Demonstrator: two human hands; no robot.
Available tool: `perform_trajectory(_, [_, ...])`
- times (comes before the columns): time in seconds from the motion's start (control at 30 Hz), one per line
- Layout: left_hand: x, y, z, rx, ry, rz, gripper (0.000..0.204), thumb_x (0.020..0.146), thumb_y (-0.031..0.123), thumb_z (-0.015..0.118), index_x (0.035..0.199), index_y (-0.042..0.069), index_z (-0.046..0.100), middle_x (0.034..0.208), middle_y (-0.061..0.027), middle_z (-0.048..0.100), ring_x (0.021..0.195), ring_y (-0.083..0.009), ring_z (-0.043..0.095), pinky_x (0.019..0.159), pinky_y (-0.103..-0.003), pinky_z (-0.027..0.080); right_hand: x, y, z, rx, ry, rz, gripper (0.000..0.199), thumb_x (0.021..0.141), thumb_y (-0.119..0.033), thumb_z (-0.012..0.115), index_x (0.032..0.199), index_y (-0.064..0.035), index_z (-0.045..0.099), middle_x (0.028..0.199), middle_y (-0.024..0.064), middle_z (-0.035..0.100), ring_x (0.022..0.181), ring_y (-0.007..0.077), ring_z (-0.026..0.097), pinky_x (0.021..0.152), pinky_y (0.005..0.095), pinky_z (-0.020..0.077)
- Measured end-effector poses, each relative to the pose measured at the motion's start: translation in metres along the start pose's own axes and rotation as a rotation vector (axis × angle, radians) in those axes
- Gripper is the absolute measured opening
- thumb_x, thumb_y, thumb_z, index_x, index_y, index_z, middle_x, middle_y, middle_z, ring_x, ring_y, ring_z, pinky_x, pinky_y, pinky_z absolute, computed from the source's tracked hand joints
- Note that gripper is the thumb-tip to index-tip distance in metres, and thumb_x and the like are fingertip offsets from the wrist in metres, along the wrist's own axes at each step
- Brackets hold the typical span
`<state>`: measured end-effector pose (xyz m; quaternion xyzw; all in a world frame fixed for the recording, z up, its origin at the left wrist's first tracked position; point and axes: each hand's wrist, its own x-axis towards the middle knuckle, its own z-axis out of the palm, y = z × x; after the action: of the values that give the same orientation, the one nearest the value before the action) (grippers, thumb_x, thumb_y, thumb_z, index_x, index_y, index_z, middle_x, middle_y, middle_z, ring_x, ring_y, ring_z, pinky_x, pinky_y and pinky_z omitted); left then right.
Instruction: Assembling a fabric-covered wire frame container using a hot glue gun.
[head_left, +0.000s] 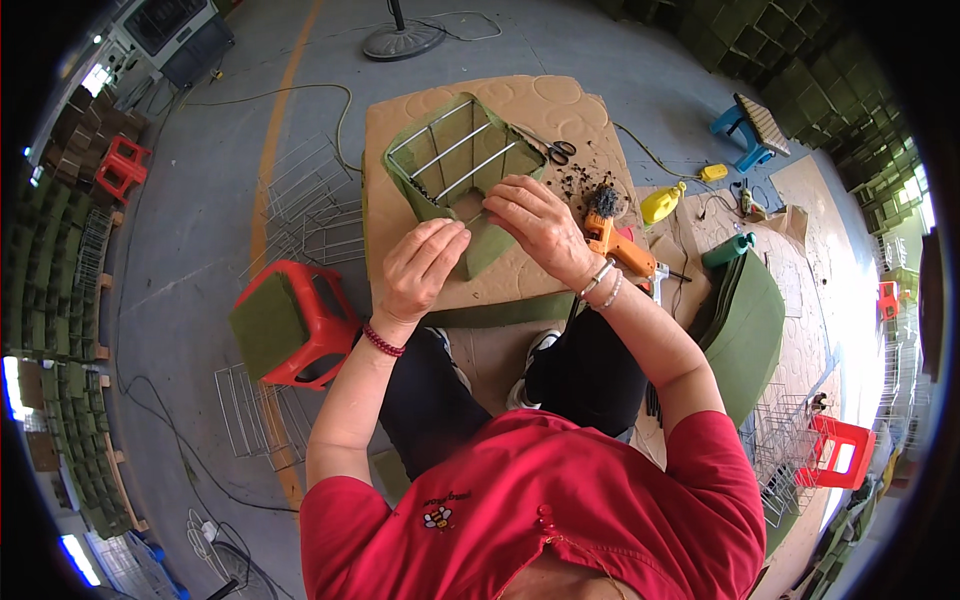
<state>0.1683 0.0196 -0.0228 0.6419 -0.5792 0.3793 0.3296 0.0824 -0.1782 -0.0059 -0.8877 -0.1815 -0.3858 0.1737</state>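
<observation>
Sitting over a cardboard sheet [560, 105] on the floor, red shirt, legs tucked under. Wire basket [462, 160] lying tipped on the cardboard, wrapped in green felt, open side facing up and left. Both hands at its near lower edge: left hand [425, 268] with fingers curled down, pressing on the felt flap [487, 250] just below the basket, not closed around anything; right hand [535, 225] lying over the basket's near corner, fingertips pinching the felt edge against the wire, looks like, but can't tell for sure how tight. Hands almost touching each other.

Just right of the right wrist, orange glue gun [622, 250] on the cardboard, dark fluffy clump [604, 200] near its tip. Scissors [555, 150] up beside the basket's far right corner. Yellow bottle [662, 203] further right, teal bottle [728, 250] past that, stack of green felt sheets [750, 330] by the right elbow. Red stool [300, 320] with a green block on top to the left, bare wire frames [305, 195] behind it
</observation>
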Motion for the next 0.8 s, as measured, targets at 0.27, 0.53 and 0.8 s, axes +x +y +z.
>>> perform_trajectory(0.27, [0.011,-0.009,-0.002,-0.008,-0.194,-0.021,0.036,0.08,0.003,0.062,0.115,0.0,0.065,0.099,-0.0087,0.066,0.101,-0.0247,0.062,0.09,-0.038,0.053,0.006,0.003,-0.004,0.062,-0.057,-0.01,0.026,0.077,-0.007,0.071,0.102,0.0002,0.063,0.105,0.0121,0.065,0.102,0.0299,0.062,0.087,0.0381,0.0528])
perform_trajectory(0.53, [0.047,0.008,0.001,-0.13,-0.346,-0.216,0.048,0.08,-0.003,0.07,0.127,0.001,0.059,0.087,-0.0114,0.063,0.085,-0.0275,0.062,0.076,-0.039,0.05,0.032,0.047,-0.029,-0.213,-0.379,-0.408,0.024,0.078,-0.009,0.059,0.101,-0.002,0.061,0.092,0.0096,0.061,0.087,0.0246,0.062,0.077,0.034,0.0537])
perform_trajectory(0.8, [0.061,0.005,0.016,-0.124,-0.297,-0.35,0.042,0.082,-0.001,0.071,0.123,0.001,0.064,0.088,-0.0136,0.067,0.079,-0.0277,0.066,0.069,-0.038,0.053,0.018,0.043,-0.034,-0.198,-0.259,-0.106,0.043,0.082,-0.007,0.06,0.125,0.0013,0.059,0.127,0.0159,0.061,0.121,0.0311,0.057,0.105,0.0389,0.0478])
